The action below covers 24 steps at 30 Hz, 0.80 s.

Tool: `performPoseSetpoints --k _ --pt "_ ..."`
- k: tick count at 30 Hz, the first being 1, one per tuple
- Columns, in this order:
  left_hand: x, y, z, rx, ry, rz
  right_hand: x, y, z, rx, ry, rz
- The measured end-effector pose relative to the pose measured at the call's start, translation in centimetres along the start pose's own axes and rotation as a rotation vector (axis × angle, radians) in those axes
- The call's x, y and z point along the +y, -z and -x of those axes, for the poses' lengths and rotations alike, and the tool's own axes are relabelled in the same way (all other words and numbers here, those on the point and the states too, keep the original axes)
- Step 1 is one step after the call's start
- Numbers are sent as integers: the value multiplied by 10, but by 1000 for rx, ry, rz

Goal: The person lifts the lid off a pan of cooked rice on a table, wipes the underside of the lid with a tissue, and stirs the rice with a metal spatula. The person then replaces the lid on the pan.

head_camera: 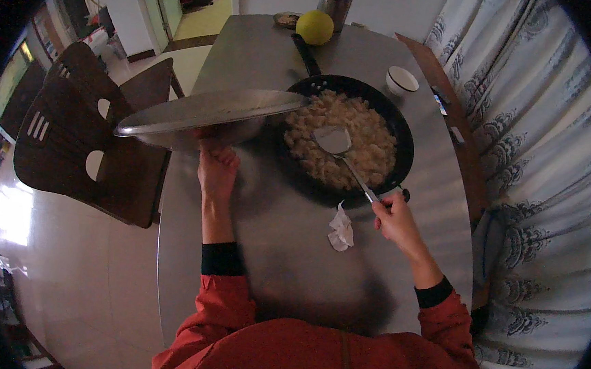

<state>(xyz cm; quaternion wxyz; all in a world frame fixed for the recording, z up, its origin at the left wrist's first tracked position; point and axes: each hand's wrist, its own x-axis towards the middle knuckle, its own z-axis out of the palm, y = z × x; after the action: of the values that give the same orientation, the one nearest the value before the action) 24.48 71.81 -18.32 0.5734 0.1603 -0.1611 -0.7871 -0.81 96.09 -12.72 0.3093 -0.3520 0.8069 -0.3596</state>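
Observation:
My left hand holds up a wide metal pan lid, tilted beside the pan, its right edge reaching over the pan's left rim. The knob is hidden behind the lid and fingers. In my right hand is the handle of a metal spatula, whose blade rests on the pale brown chunks of food. The food fills much of a black frying pan standing on the table, with its long handle pointing away from me. Near my right hand lies a crumpled white tissue.
A grey table carries a white bowl at the right, plus a yellow round fruit and a small dish at the far end. Dark wooden chairs stand left. Patterned curtains hang right.

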Motion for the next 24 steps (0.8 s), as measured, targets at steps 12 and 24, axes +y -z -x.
performPoseSetpoints --k 12,24 --pt "-2 0 1 21 -2 45 -9 -2 -6 5 -10 228" --pt "-1 -11 4 142 1 55 8 -8 -1 75 76 130"
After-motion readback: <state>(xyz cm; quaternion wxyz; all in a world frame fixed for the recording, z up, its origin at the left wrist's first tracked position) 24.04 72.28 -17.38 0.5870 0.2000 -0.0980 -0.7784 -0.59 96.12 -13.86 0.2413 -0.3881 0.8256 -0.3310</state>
